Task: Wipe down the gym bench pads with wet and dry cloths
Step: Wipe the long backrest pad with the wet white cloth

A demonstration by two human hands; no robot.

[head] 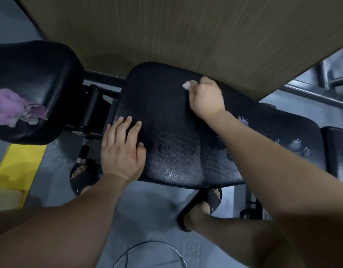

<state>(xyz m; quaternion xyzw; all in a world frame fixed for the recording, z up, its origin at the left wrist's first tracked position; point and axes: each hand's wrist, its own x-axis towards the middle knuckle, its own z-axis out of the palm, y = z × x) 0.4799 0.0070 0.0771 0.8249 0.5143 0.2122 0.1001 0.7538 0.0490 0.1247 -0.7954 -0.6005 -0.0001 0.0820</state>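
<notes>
**Forearms (283, 180) reach down over a wet black pad**

Far left, a crumpled purple cloth (15, 107) lies on a glossy, rounded side pad (42, 70), well apart from both hands. Next comes the left hand (122, 149), laid flat on the near-left corner of the pad (172, 136). Its fingers are straight and slightly spread, and it grips nothing. The pad is black, grained like cracked leather, broad with rounded corners, and streaked with wet patches. At its far edge the right hand (205, 97) has its fingers curled tight around a small white cloth (188, 85). The wad sticks out on the hand's left and is pressed to the pad. Farther right, pale suds (295, 144) spatter the pad. A wood-grain panel (186, 35) stands behind.
</notes>
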